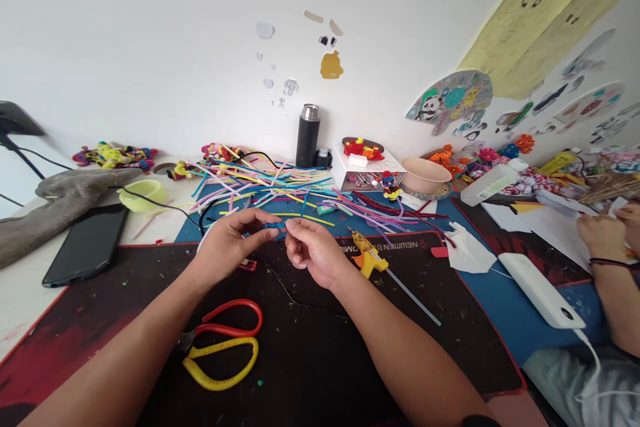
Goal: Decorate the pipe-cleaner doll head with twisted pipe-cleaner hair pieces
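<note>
Above the desk mat [320,360], the left grip [233,237] pinches a blue pipe-cleaner piece [274,225]; the right grip [316,250] pinches its other end, apparently steadying it. Scissors [220,347] and glue gun [370,260] lie nearby, seemingly for easy reach.

The head camera looks forward and down, seemingly from close, over mat [310,360] and wall [150,33]

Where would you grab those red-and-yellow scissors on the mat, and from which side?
Probably by the two handles, one red and one yellow, coming from the person's right. The scissors lie flat on the mat with the handle loops spread apart toward that side, while the metal end points left and is mostly hidden by the left forearm.
</note>
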The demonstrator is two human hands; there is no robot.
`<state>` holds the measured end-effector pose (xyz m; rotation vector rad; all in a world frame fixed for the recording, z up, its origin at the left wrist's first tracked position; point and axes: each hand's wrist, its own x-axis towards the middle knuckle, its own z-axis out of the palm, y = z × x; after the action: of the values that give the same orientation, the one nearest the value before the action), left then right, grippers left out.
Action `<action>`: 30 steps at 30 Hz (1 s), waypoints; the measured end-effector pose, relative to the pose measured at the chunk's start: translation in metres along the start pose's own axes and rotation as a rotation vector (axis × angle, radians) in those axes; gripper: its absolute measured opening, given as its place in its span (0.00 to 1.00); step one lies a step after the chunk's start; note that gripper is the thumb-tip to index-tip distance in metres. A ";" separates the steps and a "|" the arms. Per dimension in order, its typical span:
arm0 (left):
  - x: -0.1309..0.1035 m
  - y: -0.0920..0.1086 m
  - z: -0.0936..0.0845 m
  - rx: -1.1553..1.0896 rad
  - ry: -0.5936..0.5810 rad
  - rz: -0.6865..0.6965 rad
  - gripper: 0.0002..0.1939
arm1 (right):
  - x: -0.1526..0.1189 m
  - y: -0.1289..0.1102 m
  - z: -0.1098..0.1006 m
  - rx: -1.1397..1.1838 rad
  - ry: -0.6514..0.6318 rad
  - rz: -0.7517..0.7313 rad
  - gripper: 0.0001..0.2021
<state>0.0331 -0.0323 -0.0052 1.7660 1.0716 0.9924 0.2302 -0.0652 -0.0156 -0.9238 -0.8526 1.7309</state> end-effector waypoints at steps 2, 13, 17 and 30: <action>0.000 -0.001 0.000 -0.030 0.015 -0.008 0.26 | 0.001 0.000 0.000 0.004 0.003 -0.002 0.25; 0.000 -0.003 0.001 -0.031 0.002 -0.010 0.25 | -0.001 -0.001 0.000 -0.003 -0.003 0.003 0.24; 0.000 -0.004 0.000 -0.059 -0.012 -0.004 0.25 | -0.001 -0.001 0.000 0.008 0.005 -0.004 0.24; 0.006 -0.006 -0.010 -0.381 -0.092 -0.210 0.28 | 0.002 -0.001 -0.003 0.082 0.017 -0.016 0.22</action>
<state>0.0246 -0.0226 -0.0059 1.3478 0.9183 0.9071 0.2329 -0.0623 -0.0168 -0.8736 -0.7708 1.7290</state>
